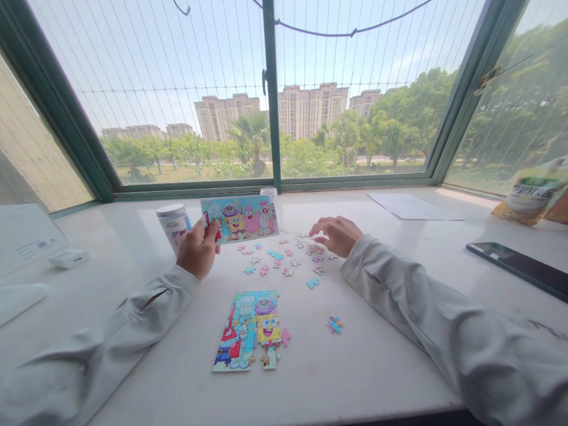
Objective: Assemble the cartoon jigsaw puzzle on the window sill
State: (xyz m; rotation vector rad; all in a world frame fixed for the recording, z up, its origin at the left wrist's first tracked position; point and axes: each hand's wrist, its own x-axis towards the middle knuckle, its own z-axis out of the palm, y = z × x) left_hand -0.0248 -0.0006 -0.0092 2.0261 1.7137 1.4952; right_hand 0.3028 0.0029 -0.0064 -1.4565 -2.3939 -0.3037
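Note:
My left hand (198,248) is closed on the left edge of a picture card (244,220) printed with cartoon figures, tilted up above the windowsill. My right hand (339,235) is low over the far right side of the loose jigsaw pieces (289,252), its fingers bent and a little apart, with nothing visible between them. Several pieces lie scattered between both hands. Nearer to me lies a partly joined jigsaw (246,331), showing the left part of the same picture, with a ragged right edge. A few overlapping pieces (334,324) lie to its right.
Behind my left hand stands a lidded white tub (172,223). A white box (31,236) and a small white case (68,258) are at the left. To the right are paper sheets (410,207), a phone (523,266) and a plastic pouch (530,192). Windows border the sill.

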